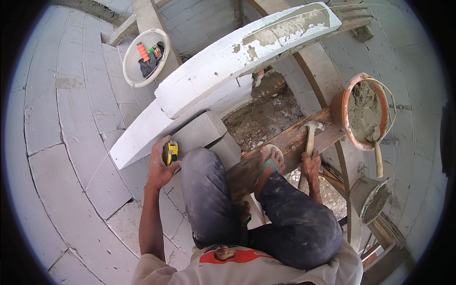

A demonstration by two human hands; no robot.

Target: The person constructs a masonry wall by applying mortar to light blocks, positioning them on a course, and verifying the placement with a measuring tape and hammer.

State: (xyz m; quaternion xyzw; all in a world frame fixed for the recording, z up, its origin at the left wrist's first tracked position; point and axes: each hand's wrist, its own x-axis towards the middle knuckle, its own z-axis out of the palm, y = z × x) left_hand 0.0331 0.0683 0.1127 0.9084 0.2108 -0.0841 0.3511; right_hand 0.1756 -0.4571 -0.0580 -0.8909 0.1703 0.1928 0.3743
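My left hand (159, 164) curls around a yellow and black tape measure (173, 152), thumb on one side and fingers on the other, beside my bent knee. Just beyond it lie grey blocks (201, 129) against the white block wall (137, 138). On the right, my right hand (311, 167) grips a claw hammer (310, 141) by its handle, head upward, next to my sandalled foot. The hammer's metal head is over a wooden plank (289, 131). A long white block (228, 54) with mortar smears on its top runs across the wall.
An orange-rimmed bucket of mortar (365, 111) with a wooden-handled trowel (378, 159) stands at right. Below it is another mortar-crusted bucket (376, 202). A white bucket (130, 61) at upper left holds an orange spool (142, 50). Rubble ground (266, 111) shows beneath the plank.
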